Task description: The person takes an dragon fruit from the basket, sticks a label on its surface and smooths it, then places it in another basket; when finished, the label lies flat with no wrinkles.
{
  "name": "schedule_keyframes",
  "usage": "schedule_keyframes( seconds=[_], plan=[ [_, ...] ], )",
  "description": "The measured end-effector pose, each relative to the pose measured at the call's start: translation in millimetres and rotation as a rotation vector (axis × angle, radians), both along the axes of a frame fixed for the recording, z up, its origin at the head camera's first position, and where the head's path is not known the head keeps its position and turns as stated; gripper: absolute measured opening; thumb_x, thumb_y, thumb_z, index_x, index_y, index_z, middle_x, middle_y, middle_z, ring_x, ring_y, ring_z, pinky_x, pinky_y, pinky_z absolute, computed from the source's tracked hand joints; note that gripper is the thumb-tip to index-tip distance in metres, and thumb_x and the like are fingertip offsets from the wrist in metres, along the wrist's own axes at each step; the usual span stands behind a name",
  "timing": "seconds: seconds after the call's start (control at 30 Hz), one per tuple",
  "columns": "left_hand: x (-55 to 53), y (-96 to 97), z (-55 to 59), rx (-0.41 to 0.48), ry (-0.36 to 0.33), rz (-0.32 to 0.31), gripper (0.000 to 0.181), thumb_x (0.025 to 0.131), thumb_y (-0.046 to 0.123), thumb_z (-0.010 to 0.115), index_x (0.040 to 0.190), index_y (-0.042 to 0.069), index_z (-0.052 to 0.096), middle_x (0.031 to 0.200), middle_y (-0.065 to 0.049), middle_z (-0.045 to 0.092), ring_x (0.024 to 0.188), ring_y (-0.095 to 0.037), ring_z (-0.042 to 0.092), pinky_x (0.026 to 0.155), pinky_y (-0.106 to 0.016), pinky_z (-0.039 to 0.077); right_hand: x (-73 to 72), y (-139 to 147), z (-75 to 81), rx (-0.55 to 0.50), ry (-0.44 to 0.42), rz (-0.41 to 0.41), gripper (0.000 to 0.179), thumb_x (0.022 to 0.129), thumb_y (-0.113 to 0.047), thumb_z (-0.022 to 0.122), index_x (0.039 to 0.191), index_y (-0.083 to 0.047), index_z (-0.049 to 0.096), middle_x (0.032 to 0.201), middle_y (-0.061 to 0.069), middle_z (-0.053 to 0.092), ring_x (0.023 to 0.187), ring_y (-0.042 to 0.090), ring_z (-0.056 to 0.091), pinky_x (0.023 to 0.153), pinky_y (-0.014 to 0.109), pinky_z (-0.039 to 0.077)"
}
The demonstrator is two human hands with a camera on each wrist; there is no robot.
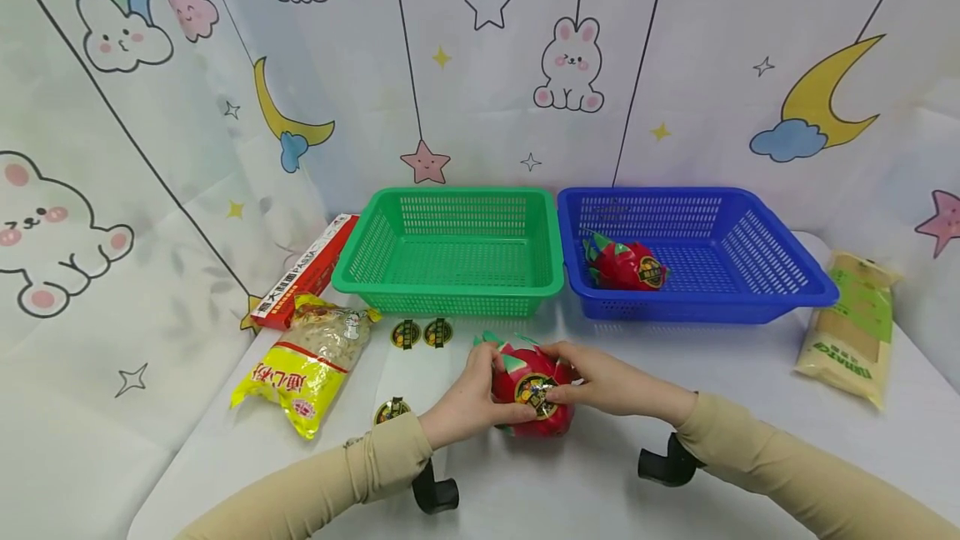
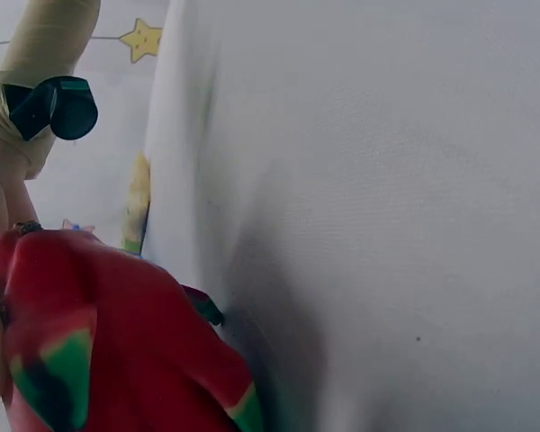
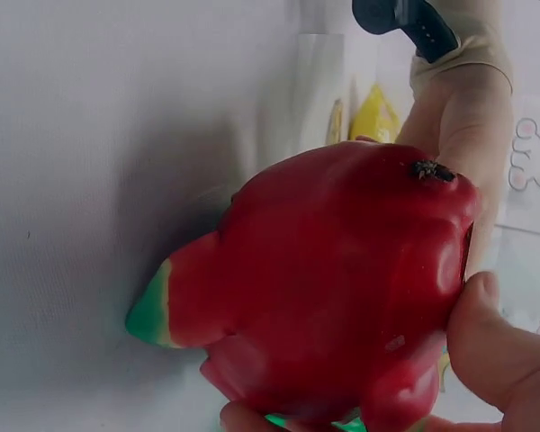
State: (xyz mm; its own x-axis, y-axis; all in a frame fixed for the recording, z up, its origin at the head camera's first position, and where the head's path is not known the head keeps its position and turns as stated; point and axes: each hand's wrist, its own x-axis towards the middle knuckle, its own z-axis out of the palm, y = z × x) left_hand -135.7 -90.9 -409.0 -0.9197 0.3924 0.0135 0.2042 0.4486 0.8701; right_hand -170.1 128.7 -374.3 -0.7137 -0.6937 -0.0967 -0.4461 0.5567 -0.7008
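Between both hands is a red dragon fruit (image 1: 551, 425) with green-tipped scales and a round black-and-gold sticker (image 1: 531, 391) on its upper face. My left hand (image 1: 474, 394) grips its left side, thumb lying along the sticker's lower edge. From the other side my right hand (image 1: 600, 379) holds it, with the thumb on the sticker's right part. In the right wrist view the dragon fruit (image 3: 333, 279) shows its dark stem end, and fingers curl under its lower side. The left wrist view shows the fruit (image 2: 126, 333) close over the white table.
A white sheet (image 1: 412, 369) bearing several round stickers lies left of the hands. Behind stand a green basket (image 1: 457, 302) and a blue basket (image 1: 675, 307) holding another dragon fruit (image 1: 622, 265). Packaged food (image 1: 307, 361), a red-and-white box (image 1: 307, 269) and a beige-green packet (image 1: 851, 323) flank them.
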Motion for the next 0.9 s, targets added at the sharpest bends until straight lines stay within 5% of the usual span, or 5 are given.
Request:
schedule_keyframes(
  seconds=[0.33,0.57,0.73,0.9],
  plan=[
    [-6.7,-3.5,2.7,-0.034,0.040,-0.050,0.045,0.080,0.020,0.072,0.098,0.003,0.034,0.111,-0.015,0.042,0.099,-0.022,0.047,0.078,-0.030,0.044,-0.8,3.5,1.9,-0.006,0.033,-0.012,0.040,0.093,-0.023,0.055,0.126,0.000,0.050,0.110,0.013,0.062,0.094,0.024,0.063,0.072,0.025,0.052],
    [-8.0,-6.2,4.5,0.037,-0.111,-0.060,0.029,0.091,0.018,0.058,0.099,0.004,0.033,0.146,-0.025,0.024,0.123,-0.034,0.041,0.090,-0.041,0.040,-2.3,1.0,0.7,-0.010,-0.059,-0.104,0.035,0.096,-0.026,0.048,0.122,-0.003,0.053,0.101,0.011,0.062,0.079,0.015,0.062,0.065,0.029,0.054],
    [-9.8,-3.6,4.1,0.087,-0.205,-0.012,0.032,0.093,0.032,0.054,0.099,0.006,0.035,0.146,-0.021,0.026,0.119,-0.030,0.042,0.088,-0.038,0.040,0.1,-6.7,-0.5,0.010,-0.027,-0.131,0.044,0.092,-0.039,0.053,0.115,-0.002,0.052,0.094,0.005,0.063,0.079,0.012,0.059,0.066,0.028,0.052],
    [-11.0,0.5,3.1,0.092,-0.177,0.012,0.048,0.083,0.040,0.066,0.095,0.006,0.034,0.130,-0.016,0.038,0.115,-0.026,0.043,0.088,-0.034,0.042,2.7,-11.9,-0.4,0.026,0.002,-0.135,0.047,0.084,-0.042,0.064,0.107,-0.003,0.049,0.092,0.003,0.063,0.077,0.009,0.058,0.063,0.024,0.050]
  ],
)
